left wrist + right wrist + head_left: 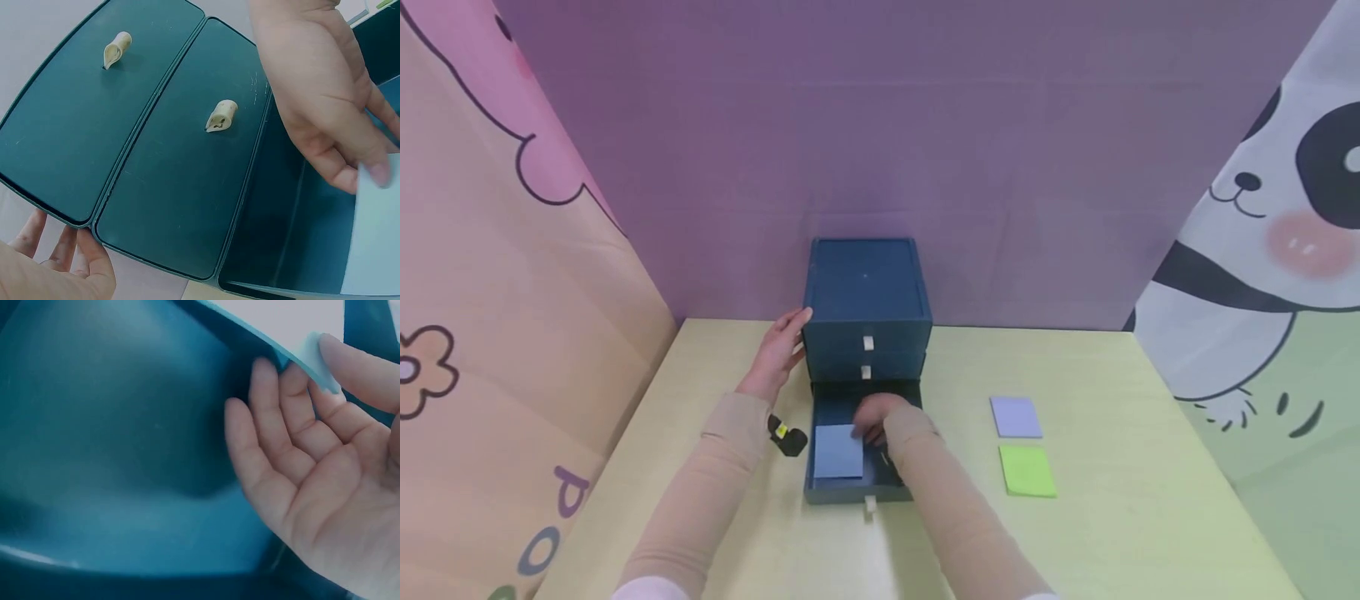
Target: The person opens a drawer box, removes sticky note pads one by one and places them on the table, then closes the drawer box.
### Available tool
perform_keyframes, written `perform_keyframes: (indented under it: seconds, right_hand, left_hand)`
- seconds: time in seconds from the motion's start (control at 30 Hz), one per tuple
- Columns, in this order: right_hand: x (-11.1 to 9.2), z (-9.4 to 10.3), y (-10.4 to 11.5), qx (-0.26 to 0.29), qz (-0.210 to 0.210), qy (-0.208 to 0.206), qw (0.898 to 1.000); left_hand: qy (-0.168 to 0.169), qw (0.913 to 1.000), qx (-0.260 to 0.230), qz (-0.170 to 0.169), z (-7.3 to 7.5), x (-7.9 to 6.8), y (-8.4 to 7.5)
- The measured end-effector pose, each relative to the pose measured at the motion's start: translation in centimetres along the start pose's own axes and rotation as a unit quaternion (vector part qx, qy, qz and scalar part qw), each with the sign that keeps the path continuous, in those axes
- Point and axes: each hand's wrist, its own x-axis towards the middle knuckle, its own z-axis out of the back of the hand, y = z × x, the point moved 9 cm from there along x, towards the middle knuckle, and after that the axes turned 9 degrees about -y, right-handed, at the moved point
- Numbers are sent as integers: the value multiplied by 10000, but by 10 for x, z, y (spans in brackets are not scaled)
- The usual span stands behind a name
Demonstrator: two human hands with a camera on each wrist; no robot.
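Note:
A dark blue drawer unit (868, 279) stands at the back of the table, its bottom drawer (842, 496) pulled out toward me. My left hand (775, 354) touches the unit's left side, fingers bent against its edge in the left wrist view. Inside the pulled-out drawer, my right hand (878, 414) pinches a light blue sticky note pad (838, 452) by one corner. The right wrist view shows the thumb on top of the pad (294, 319) and fingers beneath, with that corner lifted over the drawer floor. Both upper drawers are closed.
To the right on the table lie a lavender sticky note pad (1016, 417) and, nearer me, a lime green pad (1027, 471). A small black piece with a yellow patch (787, 437) shows by the left wrist. A purple backdrop (865, 125) rises behind the unit.

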Motion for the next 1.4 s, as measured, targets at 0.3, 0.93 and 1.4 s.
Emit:
perform_keyframes:
  seconds: [0.3, 0.93, 1.4]
  right_hand:
    - [7, 0, -14, 1201, -361, -179, 9919]
    - [1, 17, -15, 2006, -605, -333, 9772]
    - [-12, 24, 3, 2739, -401, 93, 9609]
  left_hand:
    - [-62, 9999, 79, 72, 4, 1, 2]
    - [3, 9999, -167, 12, 1, 2, 3]
    - [27, 9999, 96, 47, -1, 0, 0]
